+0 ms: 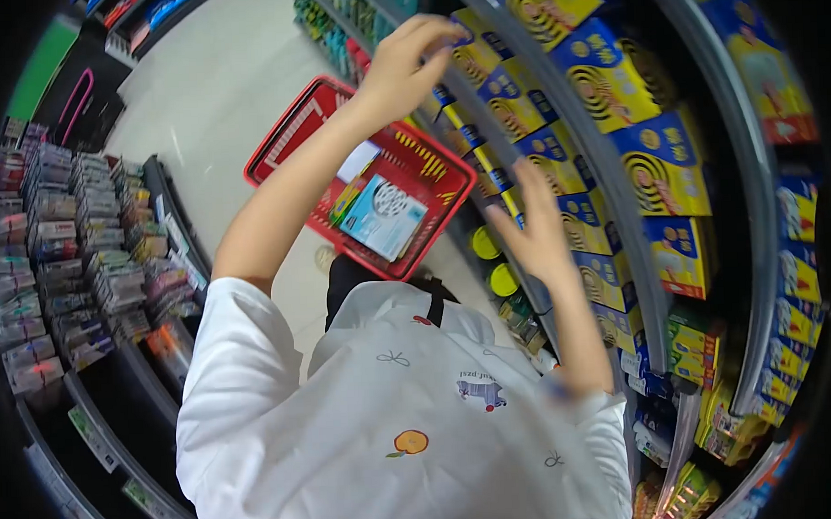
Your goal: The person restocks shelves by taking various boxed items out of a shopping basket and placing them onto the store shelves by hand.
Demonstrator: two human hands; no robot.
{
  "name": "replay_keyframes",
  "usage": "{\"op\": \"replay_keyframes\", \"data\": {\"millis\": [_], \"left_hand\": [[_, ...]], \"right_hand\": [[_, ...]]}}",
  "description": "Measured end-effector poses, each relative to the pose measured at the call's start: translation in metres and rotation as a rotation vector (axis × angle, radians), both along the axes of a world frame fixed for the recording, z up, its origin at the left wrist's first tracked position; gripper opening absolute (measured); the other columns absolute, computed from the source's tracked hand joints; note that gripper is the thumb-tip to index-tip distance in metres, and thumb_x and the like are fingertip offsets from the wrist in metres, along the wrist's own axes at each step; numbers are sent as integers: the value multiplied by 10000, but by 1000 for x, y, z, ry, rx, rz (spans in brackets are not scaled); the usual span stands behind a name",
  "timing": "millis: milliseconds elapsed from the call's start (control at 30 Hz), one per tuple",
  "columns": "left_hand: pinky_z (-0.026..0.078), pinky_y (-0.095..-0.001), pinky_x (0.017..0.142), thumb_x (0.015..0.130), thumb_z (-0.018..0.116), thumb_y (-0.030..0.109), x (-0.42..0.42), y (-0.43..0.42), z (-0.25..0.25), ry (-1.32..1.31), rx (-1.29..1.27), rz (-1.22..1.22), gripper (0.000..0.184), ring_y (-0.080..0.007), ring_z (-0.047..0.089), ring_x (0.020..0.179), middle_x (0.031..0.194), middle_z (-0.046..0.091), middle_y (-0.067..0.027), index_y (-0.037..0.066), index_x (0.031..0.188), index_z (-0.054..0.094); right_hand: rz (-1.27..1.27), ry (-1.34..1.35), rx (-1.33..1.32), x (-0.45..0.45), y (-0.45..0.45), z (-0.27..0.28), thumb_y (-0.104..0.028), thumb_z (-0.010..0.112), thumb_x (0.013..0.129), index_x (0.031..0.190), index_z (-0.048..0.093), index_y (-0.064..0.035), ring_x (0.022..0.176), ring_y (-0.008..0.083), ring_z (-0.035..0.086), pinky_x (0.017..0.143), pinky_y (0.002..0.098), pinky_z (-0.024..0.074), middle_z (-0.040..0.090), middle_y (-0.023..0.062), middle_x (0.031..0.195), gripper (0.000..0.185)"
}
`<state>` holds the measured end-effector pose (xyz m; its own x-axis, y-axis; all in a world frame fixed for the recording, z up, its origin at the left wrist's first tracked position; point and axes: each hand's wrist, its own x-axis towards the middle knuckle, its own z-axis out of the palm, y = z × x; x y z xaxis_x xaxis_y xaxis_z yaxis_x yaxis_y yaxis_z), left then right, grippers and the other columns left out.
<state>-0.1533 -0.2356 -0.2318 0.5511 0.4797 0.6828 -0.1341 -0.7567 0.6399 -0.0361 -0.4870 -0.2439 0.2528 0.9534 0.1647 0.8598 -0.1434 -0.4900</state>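
Observation:
My left hand reaches past the basket to the shelf. Its fingers are bent, with the thumb apart, and nothing shows in them. The fingertips are by a blue-and-yellow box of mosquito coils; I cannot tell whether they touch it. Nearer to me, my right hand is raised before the same shelf row, fingers spread and slightly blurred. Close behind it are more mosquito coil boxes. Below my hands is a red shopping basket, holding a light blue packet and a yellow-green pack.
Shelves of mosquito coil boxes curve along my right, with grey shelf edges. Yellow-lidded containers stand low there. On my left, a rack holds many small hanging packets. A pale tiled floor runs between.

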Motion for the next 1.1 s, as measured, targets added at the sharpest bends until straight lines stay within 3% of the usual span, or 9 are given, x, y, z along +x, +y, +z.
{"op": "replay_keyframes", "data": {"millis": [233,300,433,500,600,800,900,1000,1100], "left_hand": [[475,-384,820,804,560,183,-138,-27,-246,1033,-723,204,375,-348,596,975,1035,611,-212,26,1146,553],[452,-449,856,758,599,223,-160,-58,-270,1050,-845,209,508,-418,569,981,1009,582,-307,-112,1117,469],[444,-445,870,755,600,272,-161,-68,-298,1083,-1045,270,556,-431,555,1009,1032,570,-324,-128,1118,466],[444,-439,872,763,574,311,-157,-55,-299,1084,-1154,188,554,-425,555,1021,1051,566,-328,-119,1105,504],[451,-399,862,750,555,332,-163,-51,-359,1149,-1070,-66,553,-380,579,1016,1034,590,-311,-121,1069,551],[425,-428,902,764,542,260,-158,-58,-304,1214,-880,91,536,-421,543,1044,1082,561,-315,-47,1200,493],[473,-373,819,828,586,181,-190,-72,-334,849,-974,203,438,-328,610,971,1029,625,-219,51,1239,511],[498,-329,778,864,541,77,-189,-82,-217,533,-1446,189,373,-228,613,938,1054,608,-122,84,1237,523],[502,-348,813,881,506,29,-195,-108,-184,258,-1430,241,377,-184,550,1025,1210,493,-83,80,1255,497]], "right_hand": [[-9,502,-418,-72,37,-188,-303,745,666,1272,377,77,1126,406,447,976,415,367,416,291,1236,804],[-59,357,-382,-81,48,-244,-259,729,670,1277,364,76,1100,428,456,964,425,377,407,300,1237,784],[-269,85,-458,-73,72,-293,-255,711,686,1253,347,93,1132,415,453,965,440,378,437,307,1226,759],[-335,217,-860,-65,82,-308,-291,695,700,1248,354,84,1134,404,453,954,450,382,449,307,1200,747],[-351,279,-825,-76,81,-320,-334,680,705,1271,365,24,1135,406,452,947,462,405,454,285,1193,740],[-352,406,-678,-81,62,-298,-339,630,774,1264,350,60,1138,534,398,983,475,372,351,415,1235,691],[-384,532,-512,-78,49,-273,-315,644,773,1264,421,4,1062,420,495,918,453,423,450,303,1132,626],[-231,513,-350,-68,35,-239,-316,682,754,1192,519,-6,967,317,539,819,394,461,500,206,1039,561],[-86,595,-223,-63,19,-189,-331,714,735,1133,578,-18,915,258,541,745,334,461,518,155,1005,524]]}}
